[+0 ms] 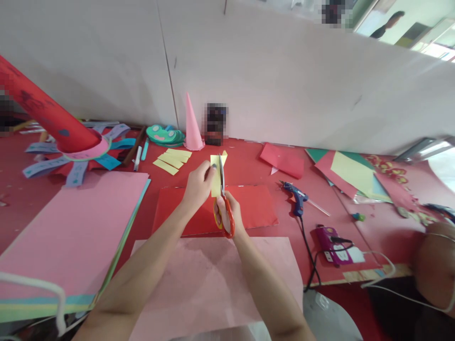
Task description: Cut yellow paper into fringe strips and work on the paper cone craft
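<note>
Between the thumb and fingers of my left hand (199, 185) is a strip of yellow paper (215, 188), held upright. My right hand (232, 210) grips a pair of scissors (230, 223) by its red-orange and yellow handles, blades pointing up. The blades lie along the right edge of the paper, where a narrow yellow sliver (224, 158) stands off to the side. Several cut yellow strips (168, 162) rest on the table to the left of my hands. Below both hands lies a flat red sheet (254, 208).
A stack of coloured paper (71, 227) is at left, beside a red tube (53, 111) with lettered strips. A pink cone (192, 125) stands near the wall. At right are a glue gun (297, 198), a purple power strip (332, 244), coloured sheets (350, 173) and another person's arm (435, 265).
</note>
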The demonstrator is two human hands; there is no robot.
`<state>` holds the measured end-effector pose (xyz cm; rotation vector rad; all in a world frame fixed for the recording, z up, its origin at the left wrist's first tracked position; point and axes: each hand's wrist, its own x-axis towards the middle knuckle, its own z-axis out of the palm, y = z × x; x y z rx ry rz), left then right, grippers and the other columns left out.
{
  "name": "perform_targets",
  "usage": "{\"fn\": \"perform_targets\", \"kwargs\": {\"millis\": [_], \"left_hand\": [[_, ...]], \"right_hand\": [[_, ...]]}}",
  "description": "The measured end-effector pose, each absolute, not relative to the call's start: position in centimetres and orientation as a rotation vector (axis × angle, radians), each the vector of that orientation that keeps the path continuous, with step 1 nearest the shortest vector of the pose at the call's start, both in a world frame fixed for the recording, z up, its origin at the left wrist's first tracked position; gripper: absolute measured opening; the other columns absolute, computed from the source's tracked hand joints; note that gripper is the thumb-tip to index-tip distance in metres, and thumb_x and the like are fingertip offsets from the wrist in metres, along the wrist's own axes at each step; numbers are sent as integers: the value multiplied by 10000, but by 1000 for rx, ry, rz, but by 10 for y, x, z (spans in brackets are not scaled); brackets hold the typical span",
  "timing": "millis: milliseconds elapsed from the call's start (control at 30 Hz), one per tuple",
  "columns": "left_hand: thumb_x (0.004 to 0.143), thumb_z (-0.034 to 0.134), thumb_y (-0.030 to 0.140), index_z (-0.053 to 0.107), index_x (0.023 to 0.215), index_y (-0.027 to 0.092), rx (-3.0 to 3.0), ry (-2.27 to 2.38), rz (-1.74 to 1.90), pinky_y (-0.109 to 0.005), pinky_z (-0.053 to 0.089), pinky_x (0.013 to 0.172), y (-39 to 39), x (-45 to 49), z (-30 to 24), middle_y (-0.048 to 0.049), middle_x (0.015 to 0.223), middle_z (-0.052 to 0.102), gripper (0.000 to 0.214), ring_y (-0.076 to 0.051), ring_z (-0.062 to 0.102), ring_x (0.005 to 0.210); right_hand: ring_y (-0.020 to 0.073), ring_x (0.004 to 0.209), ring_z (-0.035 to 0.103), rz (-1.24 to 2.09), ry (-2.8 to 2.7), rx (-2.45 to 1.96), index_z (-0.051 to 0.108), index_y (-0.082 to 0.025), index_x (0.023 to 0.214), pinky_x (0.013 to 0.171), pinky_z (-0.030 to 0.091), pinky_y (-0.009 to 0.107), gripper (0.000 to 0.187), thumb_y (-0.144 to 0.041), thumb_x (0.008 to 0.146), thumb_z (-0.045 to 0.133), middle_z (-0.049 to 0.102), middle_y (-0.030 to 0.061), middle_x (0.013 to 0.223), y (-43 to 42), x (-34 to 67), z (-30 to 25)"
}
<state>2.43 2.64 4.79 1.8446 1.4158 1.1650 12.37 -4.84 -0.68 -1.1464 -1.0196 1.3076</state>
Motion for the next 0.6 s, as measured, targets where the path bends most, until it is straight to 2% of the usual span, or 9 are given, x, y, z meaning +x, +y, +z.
{"fn": "perform_targets", "kwargs": {"millis": [333, 600], "left_hand": [[848, 418, 267, 239, 610, 209, 1832, 1408, 1165, -235, 220, 493, 27, 24, 47, 59, 520, 255, 304, -95, 294, 490], [845, 422, 260, 243, 612, 210, 1821, 1398, 1137, -237, 225, 496, 28, 24, 47, 60, 519, 253, 298, -97, 294, 488]], "right_hand": [[52, 288, 335, 1304, -1020, -1175, 443, -214, 732, 285, 294, 182, 315, -498, 821, 545, 418, -98, 457, -48, 124, -6], [54, 272, 339, 1304, -984, -1196, 480, -214, 808, 268, 294, 179, 308, -513, 808, 555, 422, -105, 451, -46, 125, -11]]}}
